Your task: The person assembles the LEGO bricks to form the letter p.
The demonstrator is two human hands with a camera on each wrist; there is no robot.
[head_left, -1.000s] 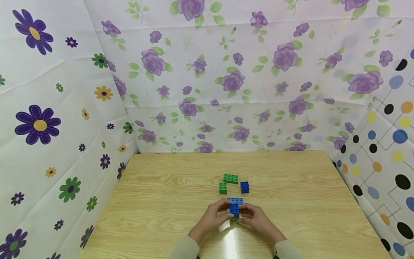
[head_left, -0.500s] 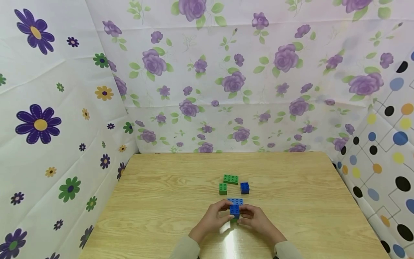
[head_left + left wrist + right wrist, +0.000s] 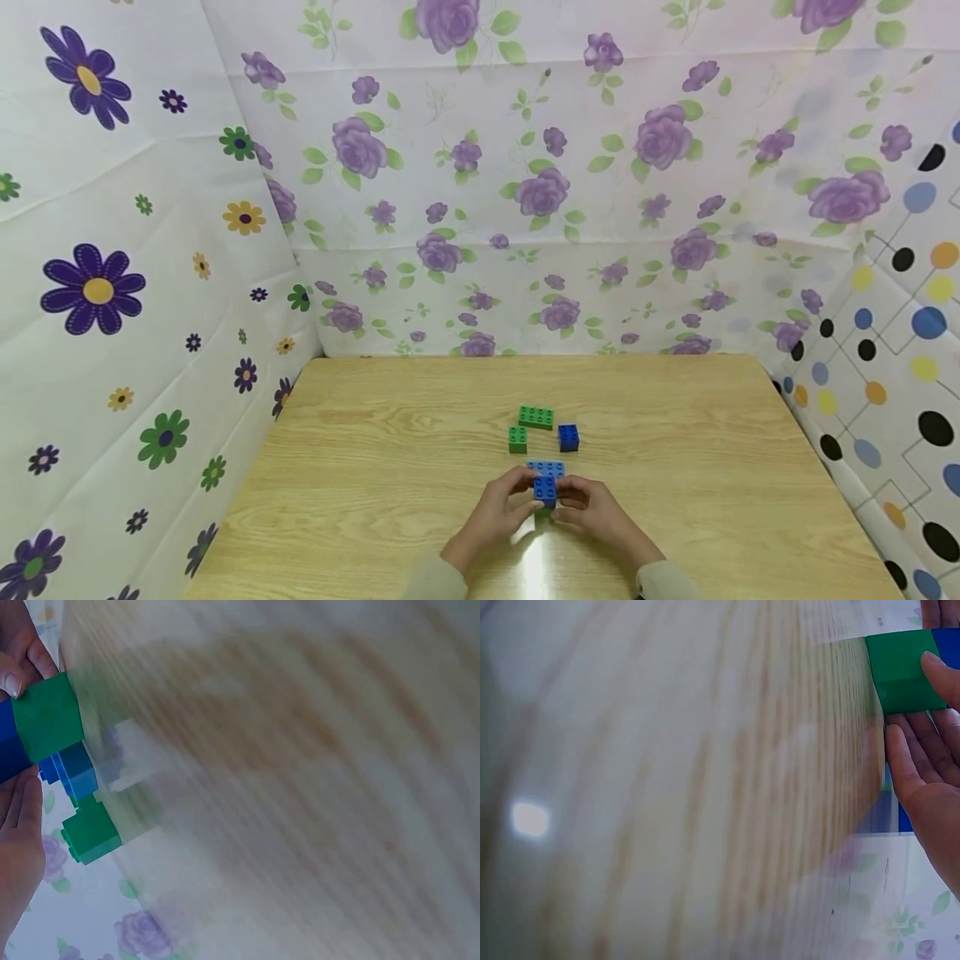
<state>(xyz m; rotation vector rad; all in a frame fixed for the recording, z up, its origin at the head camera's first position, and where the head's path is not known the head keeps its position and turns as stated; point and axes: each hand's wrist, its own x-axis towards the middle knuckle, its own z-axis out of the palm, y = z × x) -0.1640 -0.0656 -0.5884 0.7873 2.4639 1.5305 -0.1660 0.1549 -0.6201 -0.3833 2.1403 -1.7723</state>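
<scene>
Got both hands crowded in at lower centre of the head view, with left hand [image 3: 491,508] and right hand [image 3: 598,512] curled in narrow and pinching a dark blue brick [image 3: 545,492] stacked on a green brick [image 3: 901,671]. Can make out only a sliver of that green from above, but loads at upper right of the right wrist view. Also see a light blue brick [image 3: 546,467] just above the hands, then a small green brick [image 3: 517,440], a long green brick [image 3: 536,418] and another dark blue brick [image 3: 568,438] bunched a bit higher up the wood-grain table [image 3: 375,475].
</scene>
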